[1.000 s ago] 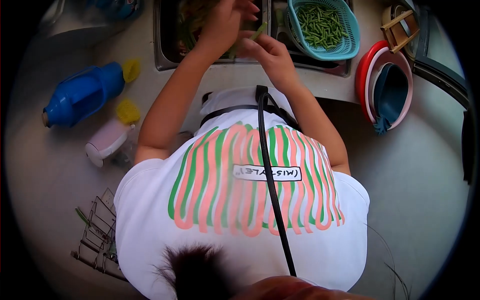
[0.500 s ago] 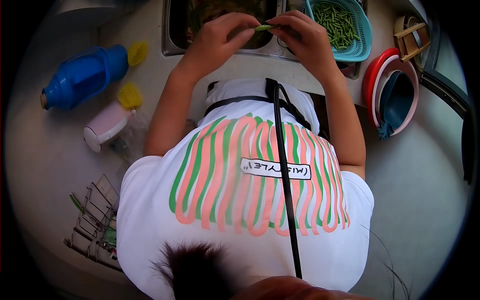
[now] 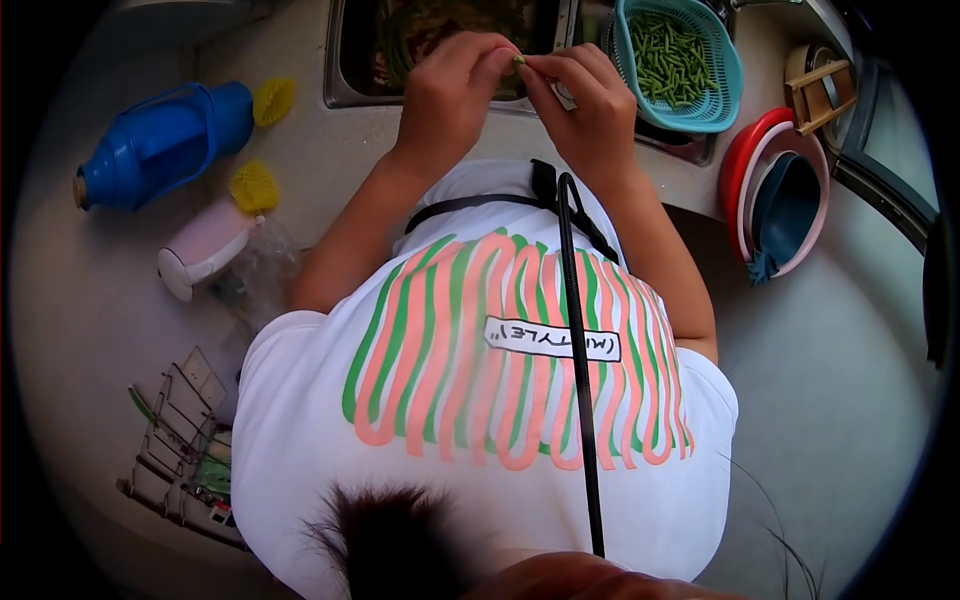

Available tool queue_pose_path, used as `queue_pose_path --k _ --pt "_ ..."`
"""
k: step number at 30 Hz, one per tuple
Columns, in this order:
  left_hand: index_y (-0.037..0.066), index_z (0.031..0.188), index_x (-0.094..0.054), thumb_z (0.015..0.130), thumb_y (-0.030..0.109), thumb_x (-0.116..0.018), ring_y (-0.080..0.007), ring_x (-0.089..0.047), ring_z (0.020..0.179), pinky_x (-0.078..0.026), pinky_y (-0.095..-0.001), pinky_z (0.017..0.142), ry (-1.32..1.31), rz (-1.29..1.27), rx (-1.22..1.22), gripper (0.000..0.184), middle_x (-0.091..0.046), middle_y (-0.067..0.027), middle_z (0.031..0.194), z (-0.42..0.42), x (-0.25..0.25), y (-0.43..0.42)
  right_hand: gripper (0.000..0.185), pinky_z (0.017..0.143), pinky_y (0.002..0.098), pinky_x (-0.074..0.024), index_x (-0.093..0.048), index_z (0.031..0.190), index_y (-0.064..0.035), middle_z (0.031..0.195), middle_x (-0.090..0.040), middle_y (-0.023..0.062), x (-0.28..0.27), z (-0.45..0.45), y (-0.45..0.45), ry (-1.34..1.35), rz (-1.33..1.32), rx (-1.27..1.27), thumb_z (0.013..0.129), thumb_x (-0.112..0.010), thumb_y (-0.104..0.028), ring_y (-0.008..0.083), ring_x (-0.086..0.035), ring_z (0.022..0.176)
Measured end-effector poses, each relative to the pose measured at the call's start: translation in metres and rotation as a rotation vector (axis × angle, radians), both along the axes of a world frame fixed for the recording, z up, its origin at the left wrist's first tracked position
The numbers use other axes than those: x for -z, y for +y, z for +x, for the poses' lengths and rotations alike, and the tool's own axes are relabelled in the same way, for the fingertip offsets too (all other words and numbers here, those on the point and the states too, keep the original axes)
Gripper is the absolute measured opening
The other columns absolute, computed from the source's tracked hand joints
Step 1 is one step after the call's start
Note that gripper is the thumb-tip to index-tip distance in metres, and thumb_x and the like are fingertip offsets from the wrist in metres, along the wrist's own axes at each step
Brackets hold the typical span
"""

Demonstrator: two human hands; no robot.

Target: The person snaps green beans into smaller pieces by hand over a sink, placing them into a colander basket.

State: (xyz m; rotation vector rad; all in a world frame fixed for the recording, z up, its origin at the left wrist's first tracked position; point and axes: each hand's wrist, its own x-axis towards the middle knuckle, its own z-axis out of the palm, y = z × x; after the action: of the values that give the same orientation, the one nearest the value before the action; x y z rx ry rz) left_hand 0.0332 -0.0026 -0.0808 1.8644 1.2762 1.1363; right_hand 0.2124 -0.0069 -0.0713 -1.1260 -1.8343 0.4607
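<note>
Over the front edge of the sink (image 3: 362,102), my left hand (image 3: 450,95) and my right hand (image 3: 590,105) meet fingertip to fingertip. Both are closed in a pinch around a green bean (image 3: 519,60); only a small pale green bit of it shows between the fingers. Right of my right hand, a light blue plastic basket (image 3: 735,85) holds many short green bean pieces (image 3: 672,65). Inside the dark sink basin lie green and reddish-brown scraps (image 3: 392,40), partly covered by my left hand.
On the left stand a blue thermos (image 3: 150,150), a pink and white bottle-like container (image 3: 205,250) and yellow mesh pieces (image 3: 272,101). A wire rack (image 3: 180,440) is at lower left. Nested red, pink and dark blue basins (image 3: 790,215) and a wooden-framed item (image 3: 825,95) sit on the right.
My hands have drawn closer together, the right one moving left and slightly down. The bean, earlier visible lengthwise between them, is now mostly hidden by fingers.
</note>
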Motion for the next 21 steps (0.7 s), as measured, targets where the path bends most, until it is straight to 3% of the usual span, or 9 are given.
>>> queue_pose_path --k 3,5,6,11,15,21 --pt "0.0 0.108 -0.069 0.106 0.021 -0.061 -0.0115 -0.067 0.084 -0.055 -0.026 0.076 -0.136 -0.155 -0.119 0.022 -0.072 -0.0049 0.095 0.009 0.006 -0.007 0.01 0.067 0.0379 -0.0507 -0.072 0.088 -0.0032 0.079 -0.066 0.0073 0.008 -0.01 0.002 -0.018 0.14 0.044 0.08 -0.077 0.0 0.028 -0.062 0.075" --pt "0.001 0.109 -0.068 0.107 0.022 -0.06 -0.0114 -0.067 0.083 -0.055 -0.0258 0.077 -0.397 -0.294 -0.162 0.023 -0.072 -0.0044 0.096 0.011 0.002 -0.003 0.013 0.068 0.0374 -0.0514 -0.073 0.091 -0.004 0.082 -0.068 0.007 0.007 -0.014 -0.002 -0.09 0.198 0.031 0.08 -0.077 0.0 0.0285 -0.063 0.076" --pt "0.002 0.11 -0.068 0.108 0.023 -0.059 -0.0113 -0.066 0.083 -0.055 -0.0256 0.077 -0.529 -0.364 -0.181 0.023 -0.072 -0.0042 0.096 0.011 0.0 0.0 0.014 0.068 0.037 -0.0519 -0.074 0.092 -0.0043 0.084 -0.068 0.0069 0.008 -0.015 -0.004 -0.051 0.155 0.024 0.08 -0.077 0.0 0.0284 -0.063 0.077" --pt "0.002 0.117 -0.064 0.108 0.021 -0.056 -0.0081 -0.058 0.08 -0.049 -0.0239 0.076 -0.599 -0.3 -0.032 0.022 -0.064 -0.0019 0.096 -0.009 -0.003 0.015 0.022 0.068 0.0348 -0.0544 -0.077 0.102 -0.0065 0.091 -0.071 0.0065 0.009 -0.013 -0.008 0.164 -0.043 -0.014 0.081 -0.08 0.0 0.0251 -0.065 0.085" --pt "0.002 0.114 -0.068 0.102 0.016 -0.064 -0.0054 -0.057 0.081 -0.048 -0.0216 0.075 -0.569 -0.553 0.039 0.019 -0.065 0.0014 0.094 -0.015 -0.022 0.008 0.024 0.071 0.0348 -0.0541 -0.077 0.104 -0.0072 0.093 -0.072 0.007 0.002 -0.003 -0.004 0.144 -0.025 -0.016 0.081 -0.08 0.001 0.025 -0.065 0.089" --pt "-0.001 0.108 -0.072 0.098 0.016 -0.071 -0.0037 -0.062 0.083 -0.05 -0.0198 0.075 -0.282 -0.424 0.05 0.019 -0.072 -0.0001 0.092 -0.012 -0.028 0.0 0.023 0.073 0.0351 -0.0537 -0.077 0.104 -0.0082 0.097 -0.072 0.0071 0.0 0.003 0.009 -0.001 0.162 -0.025 0.082 -0.079 -0.001 0.0266 -0.065 0.088"
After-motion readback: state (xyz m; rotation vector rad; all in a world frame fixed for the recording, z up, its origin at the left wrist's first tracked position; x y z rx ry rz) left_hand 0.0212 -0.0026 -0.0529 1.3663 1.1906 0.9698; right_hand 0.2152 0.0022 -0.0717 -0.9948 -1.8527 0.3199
